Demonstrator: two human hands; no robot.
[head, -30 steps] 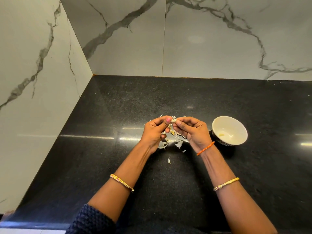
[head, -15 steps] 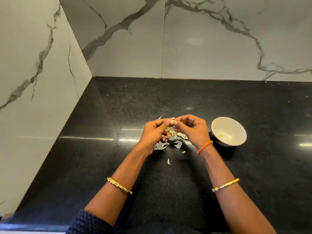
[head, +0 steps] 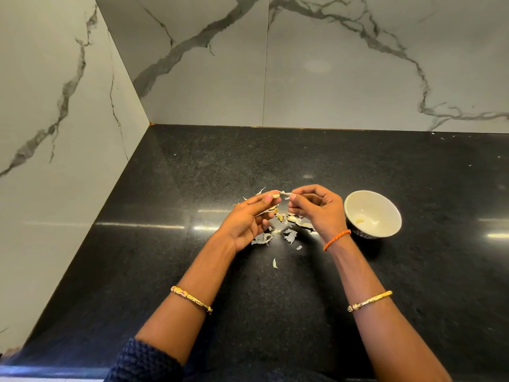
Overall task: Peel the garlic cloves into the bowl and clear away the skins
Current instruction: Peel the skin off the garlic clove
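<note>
Beside the white ceramic bowl, left hand pinches a pale garlic clove; right hand pinches its papery skin. Peeling underway; next, probably strip it free.

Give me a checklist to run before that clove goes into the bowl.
1. Pale garlic clove pinched at the left hand fingertips: ok.
2. Thin papery strip of skin free of the clove: not ok, the right hand pinches it and it reaches to the clove.
3. Clove fully bare: cannot tell, fingers hide most of it.
4. Round cream bowl upright, open, right of the right hand: ok.
5. Bowl has room: ok, only one pale peeled piece shows inside.
6. Loose grey-white skins cleared from the black speckled counter: not ok, scattered below the hands.
</note>
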